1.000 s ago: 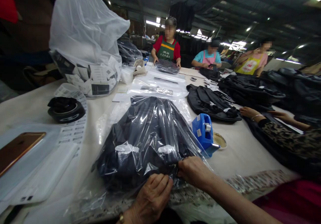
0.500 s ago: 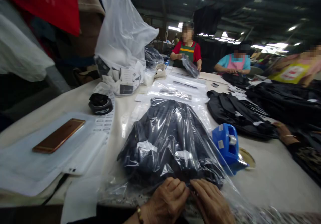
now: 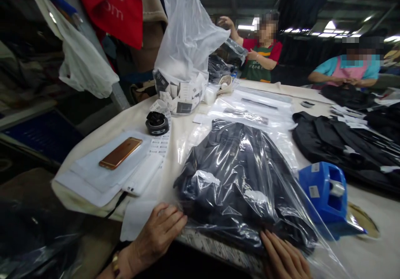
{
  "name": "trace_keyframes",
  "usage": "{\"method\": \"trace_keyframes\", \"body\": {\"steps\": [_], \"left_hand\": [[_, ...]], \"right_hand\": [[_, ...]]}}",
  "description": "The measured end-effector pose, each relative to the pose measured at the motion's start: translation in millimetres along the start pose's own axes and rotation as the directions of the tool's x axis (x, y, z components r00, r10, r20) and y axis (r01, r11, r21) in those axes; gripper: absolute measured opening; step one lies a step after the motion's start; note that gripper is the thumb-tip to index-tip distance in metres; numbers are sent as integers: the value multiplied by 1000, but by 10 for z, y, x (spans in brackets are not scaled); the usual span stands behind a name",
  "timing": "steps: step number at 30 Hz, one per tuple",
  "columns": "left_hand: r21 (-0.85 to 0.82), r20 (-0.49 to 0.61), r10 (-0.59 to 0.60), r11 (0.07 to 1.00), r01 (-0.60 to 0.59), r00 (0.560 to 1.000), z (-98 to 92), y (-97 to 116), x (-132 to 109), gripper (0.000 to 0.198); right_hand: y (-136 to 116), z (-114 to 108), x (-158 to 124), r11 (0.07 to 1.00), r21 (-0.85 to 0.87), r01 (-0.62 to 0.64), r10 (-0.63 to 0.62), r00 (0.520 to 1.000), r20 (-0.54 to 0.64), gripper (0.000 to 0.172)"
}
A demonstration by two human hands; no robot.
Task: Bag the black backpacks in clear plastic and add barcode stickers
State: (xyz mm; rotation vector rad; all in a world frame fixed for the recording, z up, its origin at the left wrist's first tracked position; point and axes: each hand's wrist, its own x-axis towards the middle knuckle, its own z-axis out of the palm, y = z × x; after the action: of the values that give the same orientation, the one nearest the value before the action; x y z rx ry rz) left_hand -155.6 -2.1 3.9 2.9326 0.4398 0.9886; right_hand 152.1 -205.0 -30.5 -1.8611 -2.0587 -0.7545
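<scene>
A black garment or bag with several straps (image 3: 231, 158), its exact kind unclear, lies inside a clear plastic bag (image 3: 284, 162) on the table before me. My left hand (image 3: 161, 231) is at the plastic bag's near left corner, fingers bent and closed on its edge. Over the near edge, towards the right, rest the outstretched fingers of my right hand (image 3: 286, 256); its thumb is hidden. Two white patches show through the plastic. Just right of the bag stands a blue tape dispenser (image 3: 323, 195).
On the left are a phone (image 3: 121, 153), a white box-like device (image 3: 143, 175) and a black tape roll (image 3: 157, 123). Behind stands a clear sack of labels (image 3: 181, 89). More black goods (image 3: 337, 145) lie at right. Two people (image 3: 264, 54) work across the table.
My hands, close together at the middle of the bag's near edge before, are now apart, the left at the left corner. The view has turned left. A co-worker has raised one hand.
</scene>
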Motion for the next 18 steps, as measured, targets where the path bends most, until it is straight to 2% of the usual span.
{"method": "trace_keyframes", "body": {"steps": [3, 8, 14, 18], "left_hand": [[-20, 63, 18, 1000, -16, 998, -59, -141, 78, 29], [-78, 95, 40, 996, -33, 995, -101, -261, 213, 26], [33, 35, 5, 999, -6, 999, -43, -287, 223, 28], [48, 1, -10, 999, 9, 1000, 30, -309, 247, 30]], "right_hand": [[-11, 6, -3, 1000, 1, -1, 1, 1000, 2, 61], [-13, -21, 2, 1000, 19, -16, 15, 1000, 19, 62], [-10, -44, 15, 999, 31, -23, 23, 999, 22, 62], [-29, -77, 40, 998, 49, -32, 30, 999, 31, 61]]}}
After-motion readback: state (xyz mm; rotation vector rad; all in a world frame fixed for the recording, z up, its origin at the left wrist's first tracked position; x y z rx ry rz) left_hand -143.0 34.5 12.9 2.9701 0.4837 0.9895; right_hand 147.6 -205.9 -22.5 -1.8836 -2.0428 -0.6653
